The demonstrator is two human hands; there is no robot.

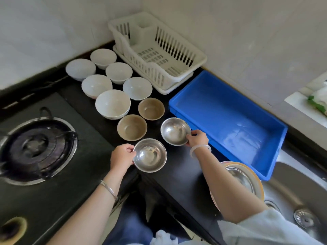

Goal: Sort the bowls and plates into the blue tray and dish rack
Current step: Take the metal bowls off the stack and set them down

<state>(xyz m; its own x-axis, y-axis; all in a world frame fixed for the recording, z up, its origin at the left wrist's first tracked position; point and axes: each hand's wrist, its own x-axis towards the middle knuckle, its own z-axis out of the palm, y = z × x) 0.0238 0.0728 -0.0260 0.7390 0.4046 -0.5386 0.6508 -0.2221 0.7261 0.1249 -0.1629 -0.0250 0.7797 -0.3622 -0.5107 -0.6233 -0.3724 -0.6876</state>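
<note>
A black tabletop [177, 174] carries a blue tray [230, 112]. Behind the tray sits a white dish rack [178, 55]. In front of the tray lies a plate stack [256, 181]. Left of the tray stand six white bowls [112, 104] and two brown bowls [151, 108]. Just beside the tray, the right hand [197, 140] has its fingers grasping one steel bowl [175, 131]; farther left, the left hand [122, 156] fingers grasp a second steel bowl [150, 155].

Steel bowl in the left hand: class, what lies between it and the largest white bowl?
One brown bowl, upright, seen in the head view.
</note>
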